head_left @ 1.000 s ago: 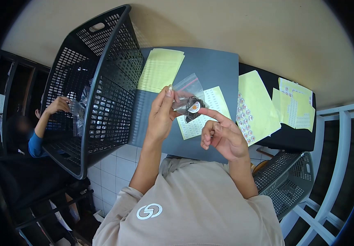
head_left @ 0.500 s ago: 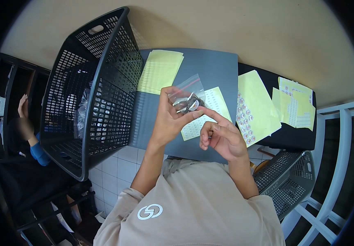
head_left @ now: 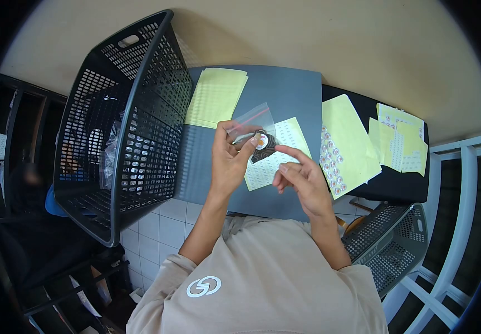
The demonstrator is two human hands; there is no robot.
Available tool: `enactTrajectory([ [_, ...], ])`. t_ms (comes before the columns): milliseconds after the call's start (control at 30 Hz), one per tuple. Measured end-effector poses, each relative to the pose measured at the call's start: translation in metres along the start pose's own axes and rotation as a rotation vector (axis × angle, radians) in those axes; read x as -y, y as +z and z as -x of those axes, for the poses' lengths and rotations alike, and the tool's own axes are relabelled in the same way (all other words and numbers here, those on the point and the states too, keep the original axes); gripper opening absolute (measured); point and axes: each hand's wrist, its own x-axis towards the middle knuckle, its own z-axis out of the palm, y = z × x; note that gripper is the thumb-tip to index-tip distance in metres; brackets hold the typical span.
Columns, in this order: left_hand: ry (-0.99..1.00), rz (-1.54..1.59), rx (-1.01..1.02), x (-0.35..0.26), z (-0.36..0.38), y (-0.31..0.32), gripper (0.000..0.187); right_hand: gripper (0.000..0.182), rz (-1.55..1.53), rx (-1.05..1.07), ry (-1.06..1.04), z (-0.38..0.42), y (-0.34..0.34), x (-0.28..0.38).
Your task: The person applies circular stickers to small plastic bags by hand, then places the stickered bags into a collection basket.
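Note:
My left hand holds a small clear zip bag with a red strip, its thumb pressed on a round white sticker on the bag's front. A dark coiled cable shows inside the bag. Just right of the bag is my right hand, its index finger stretched towards the bag and its other fingers curled, with nothing visible between them. Beneath both hands, a sheet of small printed labels lies on the grey table.
A large dark basket holding plastic bags stands at the left. Yellow sheets lie beside it. Sheets with round stickers are on the right. Lower right is another basket. A person is at far left.
The bag has turned, so the cable and sticker now face up more. My left thumb has moved onto the sticker. My right fingertip has drawn off it. The other person's raised hand is gone from view.

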Motion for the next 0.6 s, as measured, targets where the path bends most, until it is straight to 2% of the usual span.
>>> enactTrajectory([
  [33,0.029,-0.023,-0.015,0.002,0.0,0.0,0.034,0.043,0.162,-0.13,-0.051,-0.001,-0.002,-0.004],
  [67,0.028,-0.022,-0.014,0.001,0.001,0.002,0.034,0.043,0.162,-0.131,-0.05,-0.007,-0.003,-0.009],
  [133,-0.036,0.0,0.021,-0.001,0.006,0.005,0.032,0.038,0.387,-0.382,-0.425,-0.019,-0.003,-0.021],
  [300,-0.063,-0.039,0.049,0.0,0.009,0.002,0.028,0.034,0.443,-0.37,-0.377,-0.028,0.003,-0.019],
  [367,-0.075,-0.011,0.032,-0.001,0.01,-0.001,0.027,0.032,0.68,-0.352,-0.487,-0.029,-0.002,-0.022],
  [433,-0.109,0.007,0.026,0.001,0.011,-0.003,0.027,0.029,0.623,-0.346,-0.465,-0.027,0.0,-0.025],
  [500,-0.144,0.025,0.028,0.006,0.012,-0.006,0.026,0.028,0.341,-0.295,-0.304,-0.026,0.001,-0.029],
  [600,-0.219,0.028,0.022,0.011,0.013,-0.009,0.023,0.028,0.39,-0.302,-0.312,-0.026,0.0,-0.032],
])
